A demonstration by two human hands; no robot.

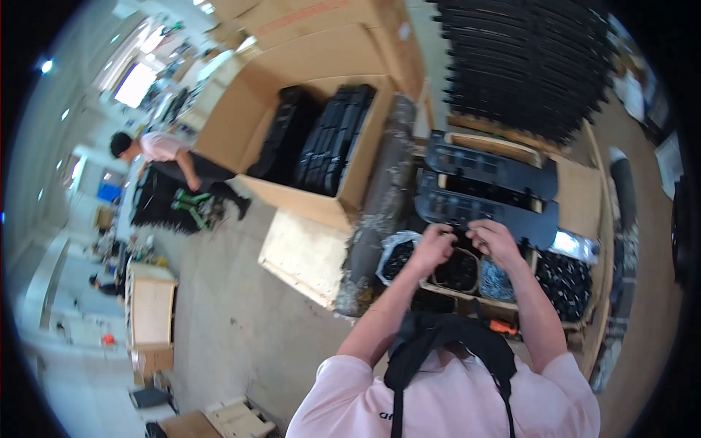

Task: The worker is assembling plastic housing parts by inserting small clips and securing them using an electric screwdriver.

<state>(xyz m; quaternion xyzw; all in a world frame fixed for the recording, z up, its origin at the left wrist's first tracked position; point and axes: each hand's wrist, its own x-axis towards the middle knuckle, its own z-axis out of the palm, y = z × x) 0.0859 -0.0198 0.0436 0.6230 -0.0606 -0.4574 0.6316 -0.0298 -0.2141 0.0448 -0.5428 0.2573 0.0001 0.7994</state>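
Observation:
A long black plastic panel (485, 211) lies across the workbench in front of me, with a second like it (488, 165) just behind. My left hand (431, 248) and my right hand (493, 239) meet at the near edge of the closer panel, fingers curled and pinching at something small that I cannot make out. Below the hands sit a round tub of small dark parts (458, 271), a plastic bag of dark parts (398, 255) and a bag of shiny screws (496, 281).
A tall stack of black panels (526, 66) stands behind the bench. A large cardboard box (307, 146) with black panels stands to the left, beside a rough dark pillar (380, 212). A person (171, 157) bends over far left. A wooden cabinet (152, 310) stands on the concrete floor.

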